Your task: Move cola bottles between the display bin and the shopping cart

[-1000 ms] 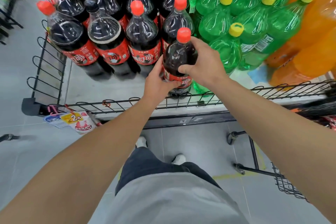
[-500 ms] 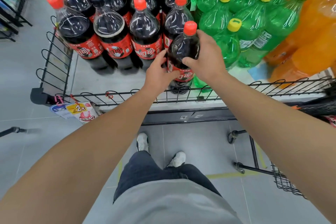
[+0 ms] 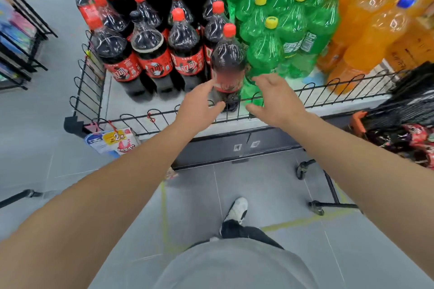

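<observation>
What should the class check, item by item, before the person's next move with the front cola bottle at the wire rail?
1. Front cola bottle upright in the display bin: ok.
2. Left hand open, off the bottle: ok.
3. Right hand open, holding nothing: ok.
4. Red cap on the bottle: ok.
5. Bottle base settled flat behind the rail: cannot tell, rail and hands hide it.
6. Room in the shopping cart: cannot tell, only the frame shows.

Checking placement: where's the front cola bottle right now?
In the head view, the front cola bottle stands upright in the display bin, just behind its front rail, beside the green bottles, with left hand and right hand open flanking it.
</observation>
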`<state>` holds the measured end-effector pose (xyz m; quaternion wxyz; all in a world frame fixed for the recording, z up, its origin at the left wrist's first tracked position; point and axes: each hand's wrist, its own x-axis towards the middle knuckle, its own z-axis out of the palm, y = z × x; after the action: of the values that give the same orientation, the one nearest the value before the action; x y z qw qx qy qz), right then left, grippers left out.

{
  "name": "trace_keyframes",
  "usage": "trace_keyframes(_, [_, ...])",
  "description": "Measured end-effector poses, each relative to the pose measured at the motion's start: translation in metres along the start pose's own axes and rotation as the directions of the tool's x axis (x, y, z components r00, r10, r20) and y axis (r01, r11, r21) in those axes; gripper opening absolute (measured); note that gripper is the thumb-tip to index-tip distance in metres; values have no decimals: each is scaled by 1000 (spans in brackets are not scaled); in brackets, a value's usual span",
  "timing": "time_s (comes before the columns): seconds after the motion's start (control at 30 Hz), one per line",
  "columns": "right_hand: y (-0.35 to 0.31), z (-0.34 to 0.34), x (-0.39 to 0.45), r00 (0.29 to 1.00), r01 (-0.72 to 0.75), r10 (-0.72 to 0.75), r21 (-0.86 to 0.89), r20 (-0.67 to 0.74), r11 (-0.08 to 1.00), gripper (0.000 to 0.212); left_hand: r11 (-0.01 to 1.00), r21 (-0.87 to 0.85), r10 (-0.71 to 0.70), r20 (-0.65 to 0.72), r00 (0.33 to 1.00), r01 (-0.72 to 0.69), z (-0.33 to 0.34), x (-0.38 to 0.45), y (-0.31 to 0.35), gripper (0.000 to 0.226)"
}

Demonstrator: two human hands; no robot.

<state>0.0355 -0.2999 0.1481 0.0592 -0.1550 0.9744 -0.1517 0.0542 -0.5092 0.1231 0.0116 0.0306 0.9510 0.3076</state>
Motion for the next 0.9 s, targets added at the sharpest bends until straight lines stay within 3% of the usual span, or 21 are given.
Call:
trace_keyframes(0.23, [13,3,-91,997,-57,67,-261,27,964,84,943,261,176,143,974,-208,10,-52,20,76])
trace_keyframes(0.47, [39,-6,-183,983,-149,175,-340,49,928,83,854,389,285,208,936,-347,42,-97,74,77])
trace_keyframes(0.9, [216,-43,-317,972,-178,224,-392,74,903,82,841,391,297,241,924,-373,182,-146,238,77])
